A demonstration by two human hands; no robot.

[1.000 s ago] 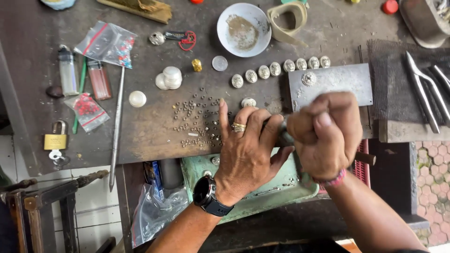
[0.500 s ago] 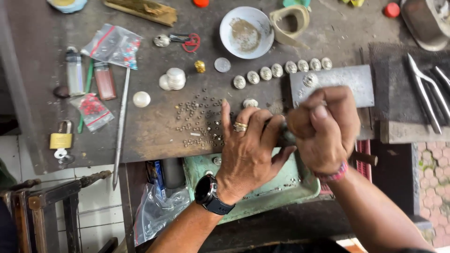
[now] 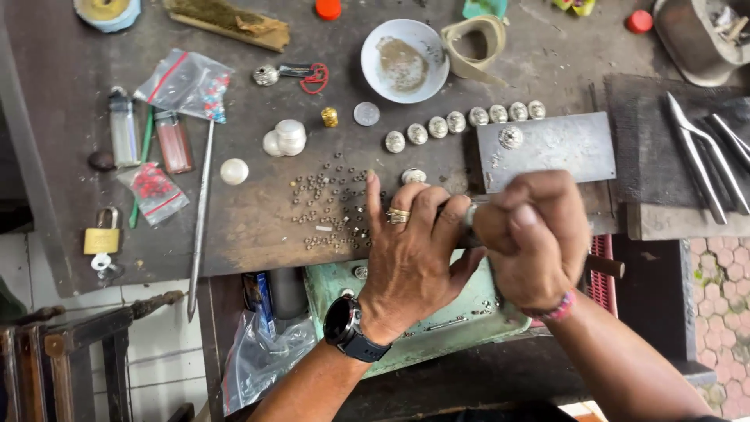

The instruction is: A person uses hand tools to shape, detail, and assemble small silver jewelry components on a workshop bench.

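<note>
A white bowl (image 3: 405, 60) sits near a row of silver domes (image 3: 466, 121). Two lighters (image 3: 147, 138) lie left, a brass padlock (image 3: 102, 239) below. Tongs (image 3: 705, 156), probably, lie right.

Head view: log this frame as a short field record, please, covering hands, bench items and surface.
left hand: flat at bench edge, ring and wristwatch on
right hand: fisted round a tool with a wooden handle
row of domed metal pieces: above the hands
metal plate: one dome on it
white bowl: powder residue inside
small beads: scattered left of the hands
padlock: bench's left edge
</note>
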